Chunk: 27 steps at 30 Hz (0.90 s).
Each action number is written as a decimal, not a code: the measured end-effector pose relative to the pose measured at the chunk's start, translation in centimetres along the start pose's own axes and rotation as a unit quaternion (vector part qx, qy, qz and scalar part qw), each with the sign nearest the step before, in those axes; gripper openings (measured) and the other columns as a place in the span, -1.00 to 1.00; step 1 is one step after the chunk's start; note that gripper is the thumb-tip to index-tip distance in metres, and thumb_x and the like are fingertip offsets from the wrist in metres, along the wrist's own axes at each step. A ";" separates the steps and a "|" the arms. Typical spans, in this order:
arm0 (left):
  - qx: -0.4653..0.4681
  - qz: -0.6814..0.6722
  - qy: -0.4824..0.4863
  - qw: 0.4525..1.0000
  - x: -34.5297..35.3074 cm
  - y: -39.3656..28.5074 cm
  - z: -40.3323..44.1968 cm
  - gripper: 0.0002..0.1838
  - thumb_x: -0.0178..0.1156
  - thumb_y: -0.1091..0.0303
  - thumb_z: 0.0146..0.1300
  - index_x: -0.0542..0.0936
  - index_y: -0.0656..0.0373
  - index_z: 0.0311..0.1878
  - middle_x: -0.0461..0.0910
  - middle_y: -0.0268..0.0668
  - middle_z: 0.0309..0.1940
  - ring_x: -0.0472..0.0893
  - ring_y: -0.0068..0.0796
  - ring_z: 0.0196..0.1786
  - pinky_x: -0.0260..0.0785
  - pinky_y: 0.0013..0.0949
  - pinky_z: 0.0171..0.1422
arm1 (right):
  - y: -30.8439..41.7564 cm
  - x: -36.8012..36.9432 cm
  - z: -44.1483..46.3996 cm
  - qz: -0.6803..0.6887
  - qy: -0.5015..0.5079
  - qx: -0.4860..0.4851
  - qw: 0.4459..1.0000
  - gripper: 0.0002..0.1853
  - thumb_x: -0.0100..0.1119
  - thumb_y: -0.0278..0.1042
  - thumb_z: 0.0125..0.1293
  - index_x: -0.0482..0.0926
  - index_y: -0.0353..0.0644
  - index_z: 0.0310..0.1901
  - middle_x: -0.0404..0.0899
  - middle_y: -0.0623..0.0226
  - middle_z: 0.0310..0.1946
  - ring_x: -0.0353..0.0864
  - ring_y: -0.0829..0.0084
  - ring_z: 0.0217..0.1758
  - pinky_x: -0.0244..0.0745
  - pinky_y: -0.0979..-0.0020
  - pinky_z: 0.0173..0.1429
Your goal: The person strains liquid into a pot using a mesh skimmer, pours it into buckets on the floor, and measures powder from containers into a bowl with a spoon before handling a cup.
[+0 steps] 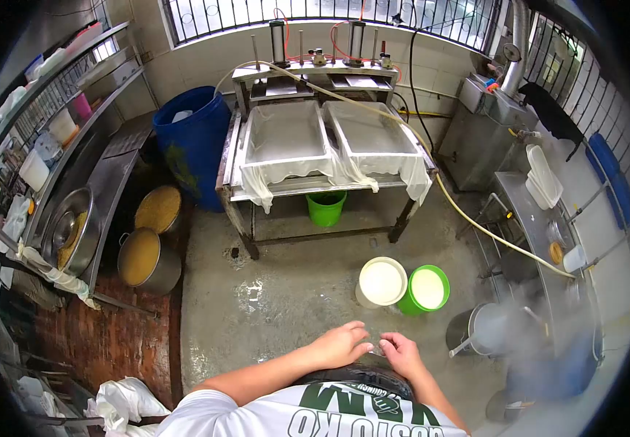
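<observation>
My left hand (339, 345) is in front of my waist, fingers curled, close to my right hand (402, 354). Between the fingertips there may be something thin, too small to make out. Both hands are over a dark apron or waistband (344, 376). Just beyond them on the wet floor stand a white bucket (382, 282) and a green bucket (428, 290), each holding a pale liquid. Neither hand touches the buckets.
Two cloth-lined trays (286, 138) sit on a metal press table (300, 191), a green bucket (326, 210) beneath. A blue barrel (195, 146) and pots (140, 258) stand left. A hose (468, 216) runs right, near a steaming pot (486, 328).
</observation>
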<state>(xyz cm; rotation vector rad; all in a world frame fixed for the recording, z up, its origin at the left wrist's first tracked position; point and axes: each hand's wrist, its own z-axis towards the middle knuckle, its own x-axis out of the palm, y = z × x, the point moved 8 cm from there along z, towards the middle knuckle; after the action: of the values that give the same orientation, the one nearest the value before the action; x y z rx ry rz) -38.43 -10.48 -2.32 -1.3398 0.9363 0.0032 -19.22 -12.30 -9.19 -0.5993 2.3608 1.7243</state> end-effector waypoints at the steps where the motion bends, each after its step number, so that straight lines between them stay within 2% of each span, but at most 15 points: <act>1: 0.007 -0.006 -0.009 1.000 -0.7 0.1 0.0 -0.52 0.20 0.05 0.49 0.64 0.34 0.14 0.52 0.18 0.30 0.56 0.16 0.31 0.45 -0.05 0.38 | 0.2 0.2 0.2 -0.004 0.004 0.003 1.000 -0.69 0.26 -0.32 0.48 0.65 -0.35 0.11 0.74 0.30 -0.22 0.69 0.55 -0.26 0.63 0.43 -0.10; 5: 0.004 -0.035 -0.067 0.997 -4.5 2.2 -1.1 -0.58 0.21 0.09 0.49 0.65 0.32 0.09 0.57 0.08 0.27 0.60 0.10 0.26 0.48 -0.08 0.35 | 2.4 2.1 2.2 -0.080 0.039 -0.004 0.996 -0.67 0.27 -0.29 0.48 0.65 -0.35 0.12 0.74 0.30 -0.23 0.69 0.55 -0.24 0.63 0.44 -0.10; 7: -0.004 -0.021 -0.116 0.993 -7.3 3.6 -3.0 -0.59 0.21 0.10 0.48 0.66 0.31 0.07 0.60 0.06 0.23 0.61 0.08 0.25 0.48 -0.08 0.34 | 3.6 3.9 4.2 -0.073 0.061 -0.007 0.995 -0.64 0.27 -0.24 0.48 0.66 -0.33 0.13 0.75 0.27 -0.22 0.69 0.54 -0.23 0.63 0.42 -0.09; 9: -0.021 0.001 -0.166 0.986 -9.9 5.7 -5.2 -0.63 0.22 0.12 0.46 0.68 0.28 0.02 0.65 0.05 0.15 0.64 0.06 0.21 0.49 -0.09 0.33 | 7.0 6.1 5.7 -0.143 0.089 -0.056 0.984 -0.63 0.27 -0.11 0.44 0.70 -0.23 0.09 0.78 0.04 -0.09 0.79 0.15 -0.05 0.65 0.23 0.09; 10: -0.031 0.010 -0.182 0.983 -11.0 7.0 -6.4 -0.64 0.23 0.12 0.45 0.69 0.27 0.00 0.67 0.05 0.11 0.65 0.05 0.20 0.49 -0.09 0.32 | 8.6 7.2 6.7 -0.170 0.096 -0.112 0.974 -0.60 0.23 -0.06 0.45 0.69 -0.21 0.10 0.76 0.03 -0.03 0.76 0.03 0.05 0.62 0.17 0.17; 11: -0.072 0.012 -0.209 0.975 -11.9 8.9 -7.8 -0.65 0.24 0.13 0.43 0.70 0.27 -0.03 0.69 0.05 0.06 0.66 0.04 0.17 0.50 -0.10 0.31 | 9.3 7.8 7.7 -0.169 0.079 -0.104 0.977 -0.60 0.23 -0.06 0.45 0.69 -0.21 0.10 0.76 0.03 -0.03 0.76 0.03 0.05 0.62 0.17 0.17; 12: -0.095 0.017 -0.227 0.969 -13.2 9.9 -9.0 -0.65 0.24 0.15 0.42 0.71 0.29 -0.04 0.70 0.04 0.04 0.68 0.03 0.14 0.52 -0.09 0.28 | 10.4 9.1 8.7 -0.179 0.109 -0.126 0.970 -0.59 0.22 -0.07 0.47 0.67 -0.23 0.14 0.76 0.03 -0.01 0.76 0.09 0.06 0.62 0.18 0.18; 13: -0.128 0.018 -0.219 0.967 -14.0 11.4 -10.2 -0.65 0.25 0.15 0.41 0.71 0.29 -0.04 0.69 0.05 0.06 0.67 0.05 0.15 0.52 -0.08 0.28 | 11.2 10.2 9.3 -0.188 0.141 -0.147 0.961 -0.57 0.21 -0.08 0.50 0.65 -0.24 0.18 0.76 0.03 0.01 0.76 0.15 0.08 0.62 0.19 0.19; 14: -0.163 0.020 -0.213 0.963 -14.8 12.8 -11.0 -0.65 0.27 0.15 0.40 0.72 0.28 -0.04 0.69 0.06 0.08 0.66 0.07 0.16 0.51 -0.07 0.28 | 11.7 10.6 10.0 -0.186 0.128 -0.143 0.964 -0.57 0.21 -0.08 0.50 0.65 -0.24 0.18 0.76 0.03 0.01 0.76 0.15 0.08 0.62 0.19 0.19; 15: -0.155 0.024 -0.207 0.966 -15.2 13.5 -11.2 -0.65 0.27 0.15 0.40 0.72 0.28 -0.04 0.69 0.06 0.08 0.66 0.07 0.16 0.51 -0.07 0.28 | 11.9 11.5 10.9 -0.192 0.153 -0.134 0.960 -0.57 0.20 -0.06 0.50 0.65 -0.23 0.18 0.76 0.03 0.01 0.76 0.12 0.08 0.61 0.18 0.20; 17: -0.157 0.042 -0.268 0.950 -17.0 15.0 -12.2 -0.69 0.30 0.23 0.35 0.71 0.32 -0.06 0.72 0.05 -0.06 0.70 0.05 0.07 0.55 -0.10 0.19 | 11.5 13.1 12.9 -0.192 0.176 -0.122 0.958 -0.57 0.19 -0.05 0.50 0.65 -0.22 0.17 0.76 0.03 0.01 0.76 0.10 0.09 0.61 0.17 0.21; 19: -0.161 0.042 -0.262 0.951 -18.1 16.0 -11.1 -0.70 0.32 0.25 0.34 0.70 0.32 -0.05 0.70 0.08 0.00 0.70 0.06 0.07 0.56 -0.12 0.18 | 9.8 14.8 15.1 -0.200 0.192 -0.119 0.953 -0.57 0.20 -0.02 0.47 0.66 -0.20 0.14 0.76 0.02 -0.02 0.75 0.02 0.06 0.61 0.12 0.16; 22: -0.181 0.048 -0.266 0.945 -21.5 16.1 -8.4 -0.68 0.33 0.24 0.34 0.69 0.32 -0.02 0.66 0.10 0.10 0.69 0.07 0.10 0.56 -0.13 0.20 | 9.8 17.5 19.0 -0.223 0.224 -0.097 0.944 -0.56 0.21 -0.01 0.47 0.65 -0.19 0.15 0.75 0.02 -0.01 0.74 0.00 0.07 0.61 0.10 0.18; 25: -0.158 0.035 -0.261 0.952 -26.2 17.0 -5.6 -0.66 0.36 0.21 0.35 0.68 0.30 0.02 0.62 0.11 0.17 0.67 0.07 0.16 0.56 -0.12 0.22 | 10.3 21.7 24.0 -0.239 0.258 -0.106 0.930 -0.54 0.21 0.00 0.46 0.63 -0.18 0.18 0.74 0.01 0.01 0.72 -0.03 0.08 0.60 0.06 0.19; 27: -0.090 0.096 -0.265 0.955 -29.7 17.6 -5.0 -0.64 0.37 0.19 0.35 0.67 0.29 0.04 0.61 0.12 0.18 0.66 0.08 0.19 0.56 -0.11 0.24 | 12.5 24.7 28.3 -0.239 0.262 -0.124 0.927 -0.53 0.23 0.00 0.45 0.63 -0.17 0.20 0.74 0.01 0.01 0.72 -0.03 0.09 0.60 0.07 0.19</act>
<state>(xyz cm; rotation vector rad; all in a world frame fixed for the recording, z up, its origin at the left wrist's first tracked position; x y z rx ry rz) -69.38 5.20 0.65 -1.3132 0.6087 0.5829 -49.76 11.90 -16.17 -1.7032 2.0128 1.7847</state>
